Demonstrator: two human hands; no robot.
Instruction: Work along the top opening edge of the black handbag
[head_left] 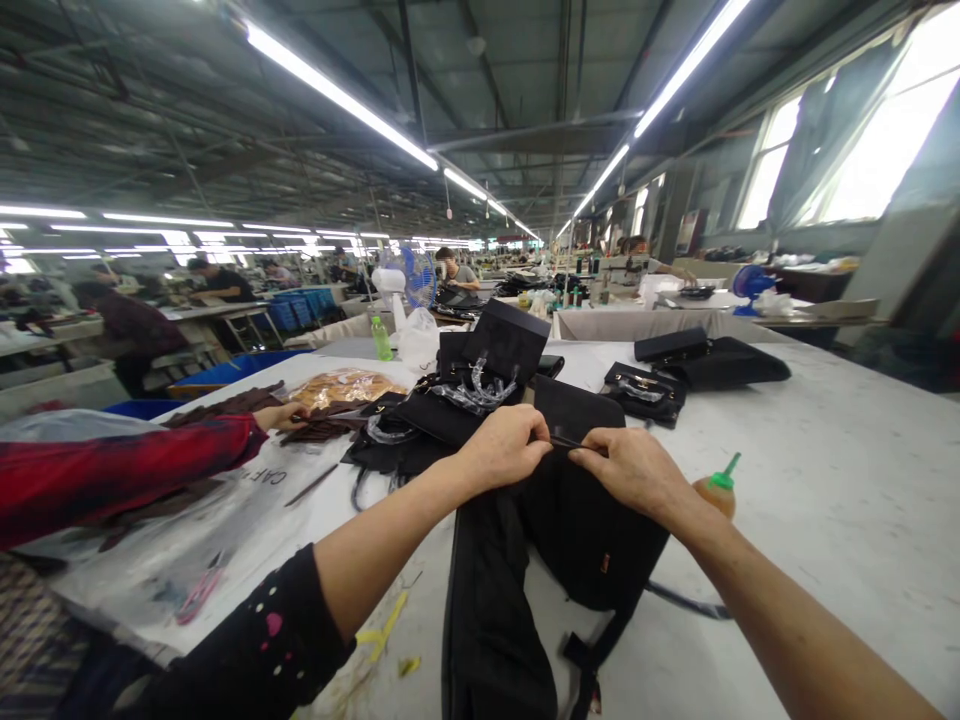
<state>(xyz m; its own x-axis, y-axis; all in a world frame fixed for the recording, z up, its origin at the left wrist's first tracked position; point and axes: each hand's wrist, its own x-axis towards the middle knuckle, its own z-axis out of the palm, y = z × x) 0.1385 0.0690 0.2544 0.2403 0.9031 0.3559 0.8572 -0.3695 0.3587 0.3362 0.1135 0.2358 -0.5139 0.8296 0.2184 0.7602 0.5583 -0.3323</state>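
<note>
On the white table (840, 520), a black bag (589, 530) extends lengthwise near-to-far.

One bare left hand (506, 447) and one bare right hand (636, 468) make two. One other person's hand (283, 416) has one red-and-black sleeve (187, 455). There is one light-green plastic bottle (381, 340), one round brown bottle with a green tip (716, 494), and two round blue fans (420, 278) (750, 283). The black cloth bags (592, 530) are too jumbled to count.

Left hand (510, 447), right hand (637, 465): both pinching, near each other.
Thumbs (588, 460) set against curled forefingers (597, 437); left forearm (397, 510) slants forward and rightward, right forearm (795, 590) forward and leftward; both wrists (679, 508) bare.
</note>
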